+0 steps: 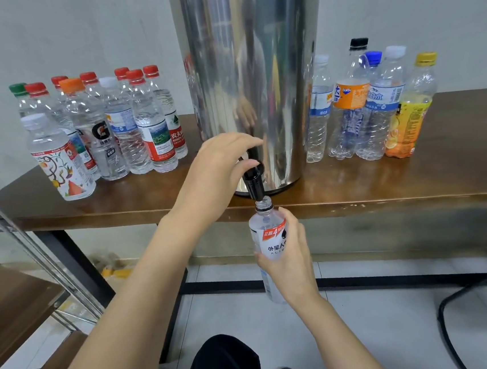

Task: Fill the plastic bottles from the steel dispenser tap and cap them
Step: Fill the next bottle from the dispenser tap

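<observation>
A tall steel dispenser (251, 73) stands on the wooden table (385, 182), its black tap (254, 183) hanging over the front edge. My left hand (220, 171) grips the tap's lever with thumb and fingers curled round it. My right hand (291, 257) holds an uncapped clear bottle with a white label (268, 241) upright, its open mouth right under the spout. The bottle looks mostly full of water.
Several capped bottles (129, 127) stand in a cluster left of the dispenser, and several more (368, 106) stand to its right. A metal shelf frame (34, 252) is at the lower left. Black cables (455, 300) lie on the tiled floor at the right.
</observation>
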